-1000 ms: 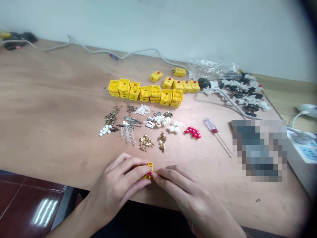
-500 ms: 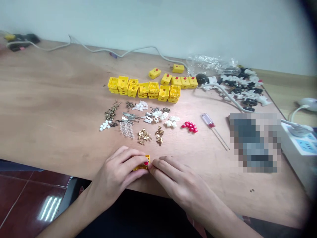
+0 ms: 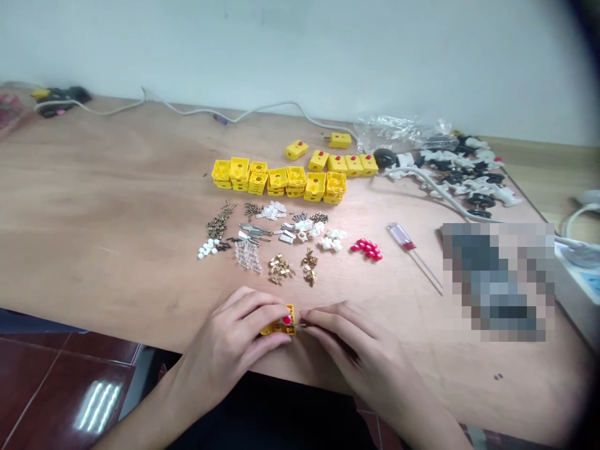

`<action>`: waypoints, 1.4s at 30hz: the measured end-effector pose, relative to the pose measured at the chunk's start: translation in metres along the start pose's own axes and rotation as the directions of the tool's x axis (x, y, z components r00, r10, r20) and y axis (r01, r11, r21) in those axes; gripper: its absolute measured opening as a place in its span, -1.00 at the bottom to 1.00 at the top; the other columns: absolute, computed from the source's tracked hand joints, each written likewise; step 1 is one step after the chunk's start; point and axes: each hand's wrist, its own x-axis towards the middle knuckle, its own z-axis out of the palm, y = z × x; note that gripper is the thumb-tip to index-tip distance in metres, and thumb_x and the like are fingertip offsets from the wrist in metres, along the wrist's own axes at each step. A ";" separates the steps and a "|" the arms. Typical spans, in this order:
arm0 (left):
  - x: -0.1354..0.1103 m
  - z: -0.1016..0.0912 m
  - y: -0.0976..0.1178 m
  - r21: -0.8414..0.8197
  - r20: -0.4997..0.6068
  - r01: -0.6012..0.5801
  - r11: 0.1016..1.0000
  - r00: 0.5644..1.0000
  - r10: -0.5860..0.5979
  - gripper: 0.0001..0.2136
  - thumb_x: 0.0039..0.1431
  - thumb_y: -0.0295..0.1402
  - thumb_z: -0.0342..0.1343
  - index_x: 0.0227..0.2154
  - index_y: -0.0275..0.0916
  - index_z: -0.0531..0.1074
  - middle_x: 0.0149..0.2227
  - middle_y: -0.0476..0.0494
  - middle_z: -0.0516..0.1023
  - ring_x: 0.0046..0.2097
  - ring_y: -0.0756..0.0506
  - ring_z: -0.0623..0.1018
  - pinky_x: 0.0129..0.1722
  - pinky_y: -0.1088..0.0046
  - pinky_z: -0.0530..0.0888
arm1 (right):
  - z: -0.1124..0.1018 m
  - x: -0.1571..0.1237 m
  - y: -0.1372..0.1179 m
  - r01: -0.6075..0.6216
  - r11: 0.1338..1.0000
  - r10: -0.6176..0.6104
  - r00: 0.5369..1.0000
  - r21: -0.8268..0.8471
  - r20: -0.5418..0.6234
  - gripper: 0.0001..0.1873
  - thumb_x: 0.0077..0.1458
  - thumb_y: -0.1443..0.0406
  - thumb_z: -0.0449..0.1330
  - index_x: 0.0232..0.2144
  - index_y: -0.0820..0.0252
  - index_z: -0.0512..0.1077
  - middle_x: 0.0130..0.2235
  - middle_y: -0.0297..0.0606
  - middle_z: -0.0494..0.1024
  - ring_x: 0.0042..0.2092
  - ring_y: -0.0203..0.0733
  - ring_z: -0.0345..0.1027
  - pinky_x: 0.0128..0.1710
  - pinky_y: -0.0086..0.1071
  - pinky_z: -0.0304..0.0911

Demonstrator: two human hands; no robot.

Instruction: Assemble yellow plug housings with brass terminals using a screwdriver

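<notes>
Near the front edge of the table, my left hand (image 3: 237, 331) is closed around a yellow plug housing (image 3: 290, 310), with its open inside facing up. A red button (image 3: 287, 320) sits in the housing beside my left fingertips. My right hand (image 3: 359, 347) pinches a thin metal plug pin (image 3: 301, 325) at the housing's right side; its far end reaches the housing wall. Fingers hide much of both parts. Beyond my hands lie small brass pieces (image 3: 280, 267), more brass clips (image 3: 309, 267), clear plastic pieces (image 3: 247, 257) and red buttons (image 3: 367, 249).
Stacked yellow housings (image 3: 277, 178) form a row, with closed yellow plugs (image 3: 337, 164) behind. Screws (image 3: 220, 220), flat metal blades (image 3: 254, 232) and white parts (image 3: 332, 240) lie in piles. A screwdriver (image 3: 403, 237), power strip (image 3: 574, 269) and plastic bag (image 3: 403, 131) are to the right.
The view has shifted, so everything sits slightly lower and farther right. My right fingers have drawn back a little from the housing, exposing the metal pin and more of the red button.
</notes>
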 end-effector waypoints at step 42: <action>0.000 0.004 0.003 0.047 0.012 -0.047 0.998 0.999 0.046 -0.78 0.43 -0.48 0.06 0.06 -0.21 0.46 -0.05 -0.15 0.56 -0.08 -0.11 0.50 -0.12 0.35 0.58 | -0.007 0.003 -0.027 0.202 0.956 -0.209 0.978 -0.211 -0.009 -0.64 0.39 0.51 -0.07 0.03 0.26 0.46 -0.10 -0.09 0.64 -0.14 -0.08 0.49 -0.14 -0.22 0.44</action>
